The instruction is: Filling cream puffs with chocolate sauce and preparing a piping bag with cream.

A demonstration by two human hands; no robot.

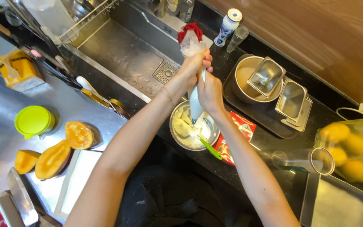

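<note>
Both hands clamp a piping bag (194,90): left hand (195,63) pinches its twisted top, right hand (210,93) squeezes the soft, slippery middle above the bowl (180,136).

Piping bag (195,101) over bowl (180,135) — beside sink (122,54)

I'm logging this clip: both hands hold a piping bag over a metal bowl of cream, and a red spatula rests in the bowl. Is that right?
Nearly. The spatula is green, not red, as the head view shows. The rest stands: the left hand and right hand hold the piping bag over the metal bowl of cream.
</note>
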